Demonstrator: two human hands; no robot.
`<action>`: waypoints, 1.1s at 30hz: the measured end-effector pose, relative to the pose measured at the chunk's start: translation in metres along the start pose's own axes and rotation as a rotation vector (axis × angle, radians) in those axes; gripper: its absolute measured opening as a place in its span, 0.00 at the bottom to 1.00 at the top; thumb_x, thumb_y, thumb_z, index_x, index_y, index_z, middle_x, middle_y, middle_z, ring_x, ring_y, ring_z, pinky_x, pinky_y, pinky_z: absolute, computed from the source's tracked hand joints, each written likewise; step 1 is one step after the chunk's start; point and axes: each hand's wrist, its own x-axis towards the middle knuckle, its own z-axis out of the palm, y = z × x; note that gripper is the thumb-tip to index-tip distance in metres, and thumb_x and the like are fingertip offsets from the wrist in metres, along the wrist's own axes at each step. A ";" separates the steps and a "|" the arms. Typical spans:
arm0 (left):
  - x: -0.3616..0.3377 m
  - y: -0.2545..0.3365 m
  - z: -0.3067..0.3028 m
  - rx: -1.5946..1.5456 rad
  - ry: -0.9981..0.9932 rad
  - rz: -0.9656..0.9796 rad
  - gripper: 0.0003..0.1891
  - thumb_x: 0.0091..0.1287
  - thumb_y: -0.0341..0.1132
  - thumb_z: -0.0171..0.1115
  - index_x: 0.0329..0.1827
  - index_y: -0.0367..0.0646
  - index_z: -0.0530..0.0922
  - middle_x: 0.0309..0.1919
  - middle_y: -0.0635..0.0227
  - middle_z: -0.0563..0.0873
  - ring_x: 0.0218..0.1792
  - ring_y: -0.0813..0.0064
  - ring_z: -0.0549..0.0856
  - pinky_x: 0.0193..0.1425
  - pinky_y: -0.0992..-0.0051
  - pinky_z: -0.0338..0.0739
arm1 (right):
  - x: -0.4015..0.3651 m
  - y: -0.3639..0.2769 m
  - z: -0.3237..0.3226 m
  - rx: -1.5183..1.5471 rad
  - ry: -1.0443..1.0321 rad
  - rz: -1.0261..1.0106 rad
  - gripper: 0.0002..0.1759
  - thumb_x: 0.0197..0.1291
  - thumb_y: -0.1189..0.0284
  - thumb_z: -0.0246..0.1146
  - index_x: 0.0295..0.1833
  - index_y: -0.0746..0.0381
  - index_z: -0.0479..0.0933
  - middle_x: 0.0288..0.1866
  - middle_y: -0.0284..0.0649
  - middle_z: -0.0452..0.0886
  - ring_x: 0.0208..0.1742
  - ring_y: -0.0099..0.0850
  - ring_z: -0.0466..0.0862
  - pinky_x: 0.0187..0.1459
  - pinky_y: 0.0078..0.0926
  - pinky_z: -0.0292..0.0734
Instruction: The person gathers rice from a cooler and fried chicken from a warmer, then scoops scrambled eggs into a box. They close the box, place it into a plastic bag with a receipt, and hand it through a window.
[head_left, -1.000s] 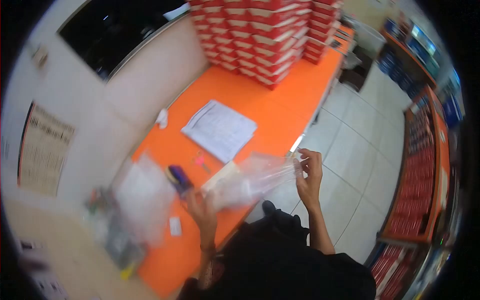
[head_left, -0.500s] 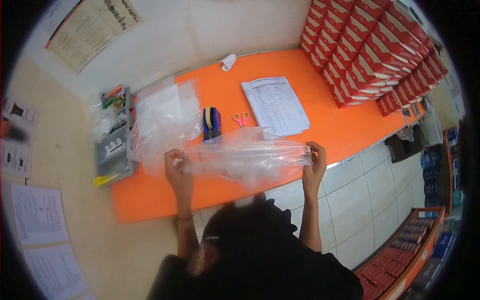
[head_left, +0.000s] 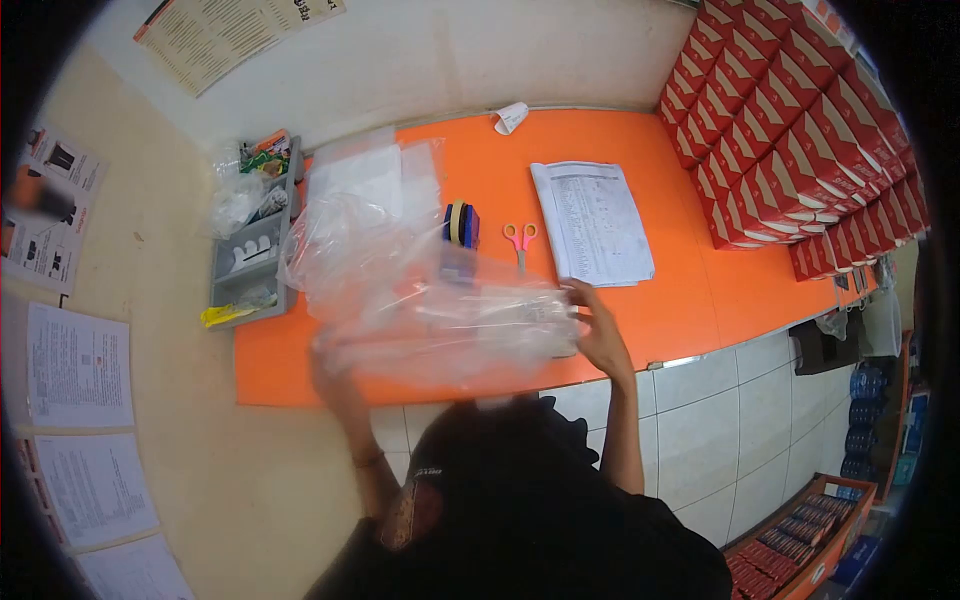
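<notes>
A clear plastic bag (head_left: 480,335) is stretched crosswise between my hands over the front part of the orange table. My right hand (head_left: 603,340) grips its right end, thumb and fingers closed on the plastic. At the left end, my left hand (head_left: 338,380) is smeared by motion and its fingers do not show clearly. Something pale with faint print lies in or under the bag's right part; I cannot make out what. Just behind the bag are a blue tape dispenser (head_left: 461,232) and pink-handled scissors (head_left: 520,242).
More clear plastic bags (head_left: 350,220) lie on the left of the orange table (head_left: 700,310). Beyond them stands a grey organizer tray (head_left: 222,262). A stack of papers (head_left: 597,225) and a crumpled white paper (head_left: 510,118) lie farther back. Red boxes (head_left: 790,130) are piled at right.
The bag's left end has swung down and left with my left hand, which is now blurred. My right hand has moved slightly left and down, still gripping. The head view has shifted.
</notes>
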 end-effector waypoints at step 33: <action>0.119 0.050 0.099 0.966 -0.478 0.521 0.14 0.64 0.33 0.55 0.51 0.45 0.81 0.36 0.52 0.85 0.32 0.48 0.83 0.40 0.56 0.79 | 0.015 -0.020 0.083 1.332 -0.562 0.474 0.28 0.58 0.65 0.62 0.62 0.67 0.69 0.53 0.48 0.80 0.48 0.39 0.84 0.50 0.36 0.83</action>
